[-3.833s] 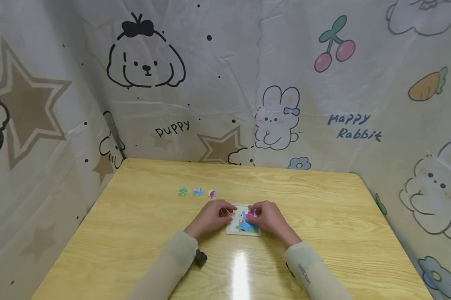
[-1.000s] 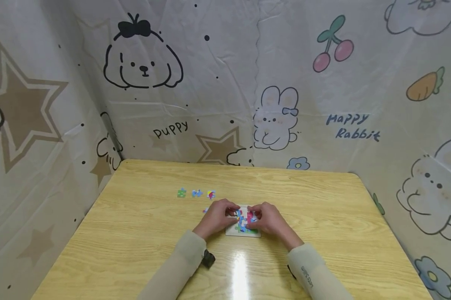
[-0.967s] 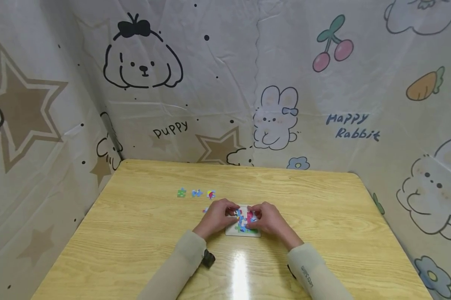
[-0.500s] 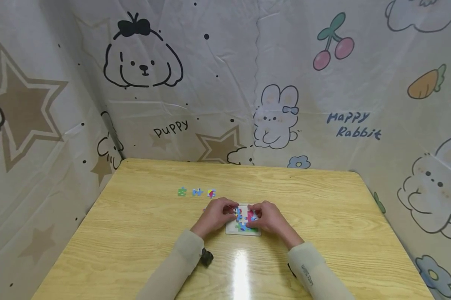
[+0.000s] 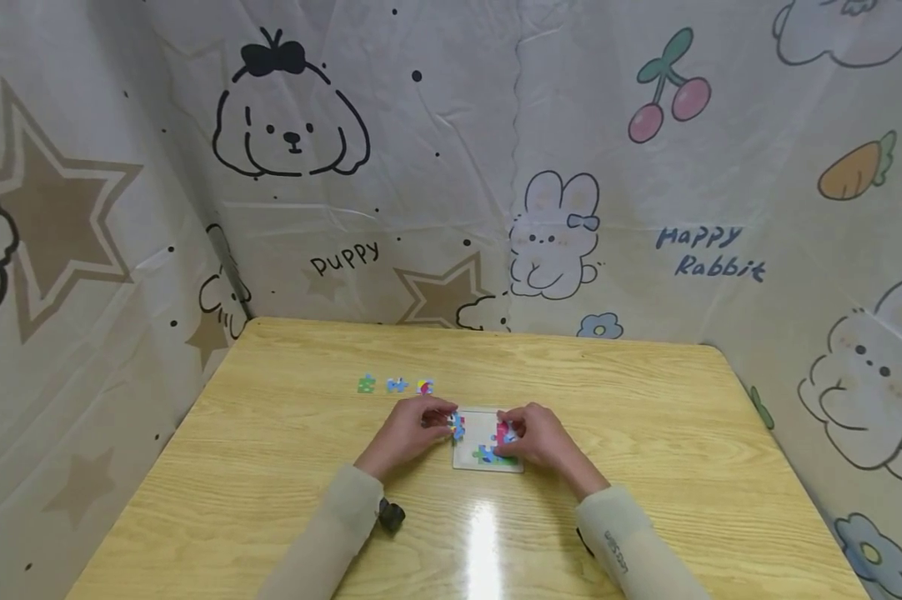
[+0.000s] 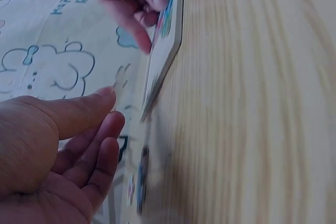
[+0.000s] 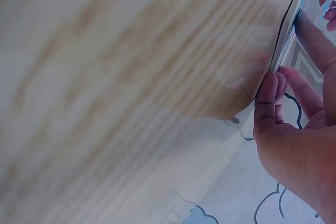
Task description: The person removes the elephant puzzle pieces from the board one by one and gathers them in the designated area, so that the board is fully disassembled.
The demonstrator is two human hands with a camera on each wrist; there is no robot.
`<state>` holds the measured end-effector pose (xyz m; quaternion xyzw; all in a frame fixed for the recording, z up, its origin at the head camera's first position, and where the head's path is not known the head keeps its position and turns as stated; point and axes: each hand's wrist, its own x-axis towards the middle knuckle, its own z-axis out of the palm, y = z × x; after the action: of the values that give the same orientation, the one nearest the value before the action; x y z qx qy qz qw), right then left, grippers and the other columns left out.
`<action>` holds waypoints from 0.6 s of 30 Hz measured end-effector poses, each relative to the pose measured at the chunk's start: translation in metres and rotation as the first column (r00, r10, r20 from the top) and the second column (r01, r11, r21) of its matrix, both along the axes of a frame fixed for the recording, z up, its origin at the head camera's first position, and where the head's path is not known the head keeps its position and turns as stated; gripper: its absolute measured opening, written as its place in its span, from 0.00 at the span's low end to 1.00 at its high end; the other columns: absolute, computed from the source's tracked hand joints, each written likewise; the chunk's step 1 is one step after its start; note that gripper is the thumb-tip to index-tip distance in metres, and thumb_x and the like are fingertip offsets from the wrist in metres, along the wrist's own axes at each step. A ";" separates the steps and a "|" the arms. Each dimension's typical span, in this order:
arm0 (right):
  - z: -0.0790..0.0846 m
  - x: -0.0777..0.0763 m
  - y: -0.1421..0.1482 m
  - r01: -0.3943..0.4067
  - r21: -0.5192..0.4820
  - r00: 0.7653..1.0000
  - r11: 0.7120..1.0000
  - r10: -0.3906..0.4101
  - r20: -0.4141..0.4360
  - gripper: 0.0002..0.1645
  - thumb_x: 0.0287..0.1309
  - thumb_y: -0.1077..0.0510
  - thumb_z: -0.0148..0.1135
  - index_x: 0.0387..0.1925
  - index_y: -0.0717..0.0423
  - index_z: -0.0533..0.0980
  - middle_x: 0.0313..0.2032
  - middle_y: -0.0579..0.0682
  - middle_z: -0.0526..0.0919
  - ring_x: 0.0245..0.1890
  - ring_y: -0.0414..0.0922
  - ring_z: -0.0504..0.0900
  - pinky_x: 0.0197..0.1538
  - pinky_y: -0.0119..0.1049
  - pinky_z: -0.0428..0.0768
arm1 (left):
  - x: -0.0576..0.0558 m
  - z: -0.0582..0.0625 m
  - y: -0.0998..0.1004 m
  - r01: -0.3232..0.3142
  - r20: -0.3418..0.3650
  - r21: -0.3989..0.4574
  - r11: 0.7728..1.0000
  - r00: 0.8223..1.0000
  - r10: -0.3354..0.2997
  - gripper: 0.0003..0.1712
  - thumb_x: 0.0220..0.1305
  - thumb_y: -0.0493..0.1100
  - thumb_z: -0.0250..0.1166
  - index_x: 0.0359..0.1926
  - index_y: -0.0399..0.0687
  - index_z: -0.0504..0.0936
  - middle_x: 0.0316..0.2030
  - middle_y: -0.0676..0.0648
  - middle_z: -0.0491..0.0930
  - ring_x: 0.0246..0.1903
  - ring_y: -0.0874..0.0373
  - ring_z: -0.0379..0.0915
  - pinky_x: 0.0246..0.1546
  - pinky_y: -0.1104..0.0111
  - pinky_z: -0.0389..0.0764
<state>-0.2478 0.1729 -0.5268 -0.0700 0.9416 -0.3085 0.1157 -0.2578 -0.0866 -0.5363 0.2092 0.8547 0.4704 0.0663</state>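
In the head view my left hand (image 5: 409, 432) pinches a blue jigsaw piece with red bits (image 5: 458, 427) between thumb and fingers, over the left edge of the white puzzle board (image 5: 466, 458). The left wrist view shows the pinched jigsaw piece (image 6: 122, 78) edge-on, raised off the board. My right hand (image 5: 538, 433) grips the board's right side, thumb on top and fingers at its edge, as the right wrist view also shows. Joined blue-green pieces (image 5: 488, 454) lie along the board's lower right. Pink pieces (image 5: 503, 432) beside them are partly hidden by the right hand.
Beyond the left hand lie three loose pieces in a row: a green one (image 5: 366, 383), a blue one (image 5: 397, 384) and a yellow-and-red one (image 5: 424, 387). The wooden table (image 5: 608, 379) meets a printed cloth (image 5: 436, 192) at the back.
My left hand has moved left, carrying the jigsaw piece from the middle of the board to its left edge, baring the board's white centre. The right hand has kept its place.
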 end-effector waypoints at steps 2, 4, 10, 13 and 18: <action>0.001 0.001 0.000 0.004 -0.003 1.000 1.000 -0.004 -0.001 0.37 0.50 0.51 0.83 0.62 0.52 0.82 0.36 0.46 0.78 0.40 0.45 0.71 0.43 0.37 0.69 | 0.000 0.001 -0.006 -0.015 -0.006 0.001 1.000 1.000 0.015 0.20 0.65 0.34 0.72 0.57 0.40 0.85 0.51 0.46 0.86 0.47 0.56 0.83 0.51 0.66 0.85; 0.001 0.001 0.000 0.008 -0.006 1.000 1.000 -0.008 0.002 0.37 0.50 0.51 0.83 0.62 0.52 0.82 0.36 0.47 0.77 0.40 0.45 0.70 0.43 0.37 0.69 | 0.001 0.001 -0.013 -0.038 -0.003 0.004 0.999 0.999 0.038 0.19 0.65 0.33 0.72 0.57 0.40 0.85 0.51 0.46 0.86 0.47 0.55 0.83 0.52 0.65 0.85; 0.000 0.002 0.001 0.010 -0.019 1.000 1.000 -0.010 -0.010 0.36 0.49 0.52 0.83 0.62 0.53 0.82 0.36 0.46 0.78 0.40 0.45 0.70 0.43 0.38 0.69 | 0.001 -0.002 -0.033 -0.094 0.003 0.008 0.995 0.996 0.094 0.20 0.64 0.32 0.72 0.57 0.40 0.86 0.51 0.46 0.87 0.47 0.55 0.84 0.53 0.63 0.85; 0.000 0.002 0.001 0.005 -0.017 1.000 1.000 -0.005 -0.017 0.36 0.49 0.52 0.83 0.61 0.53 0.82 0.36 0.46 0.78 0.40 0.45 0.70 0.43 0.37 0.69 | 0.001 -0.004 -0.043 -0.117 -0.016 -0.003 0.993 0.993 0.117 0.20 0.63 0.32 0.73 0.57 0.41 0.86 0.50 0.47 0.87 0.46 0.56 0.83 0.51 0.63 0.85; 0.000 0.002 -0.001 0.010 -0.018 1.000 1.000 -0.010 -0.014 0.36 0.49 0.52 0.83 0.61 0.53 0.82 0.35 0.47 0.77 0.39 0.45 0.70 0.42 0.37 0.69 | -0.001 -0.005 -0.058 -0.145 -0.016 -0.014 0.989 0.989 0.144 0.20 0.63 0.33 0.73 0.57 0.42 0.86 0.50 0.47 0.87 0.46 0.56 0.83 0.52 0.63 0.85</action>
<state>-0.2453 0.1715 -0.5264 -0.0687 0.9400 -0.3168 0.1068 -0.2583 -0.1441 -0.5410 0.1497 0.8716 0.4660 0.0272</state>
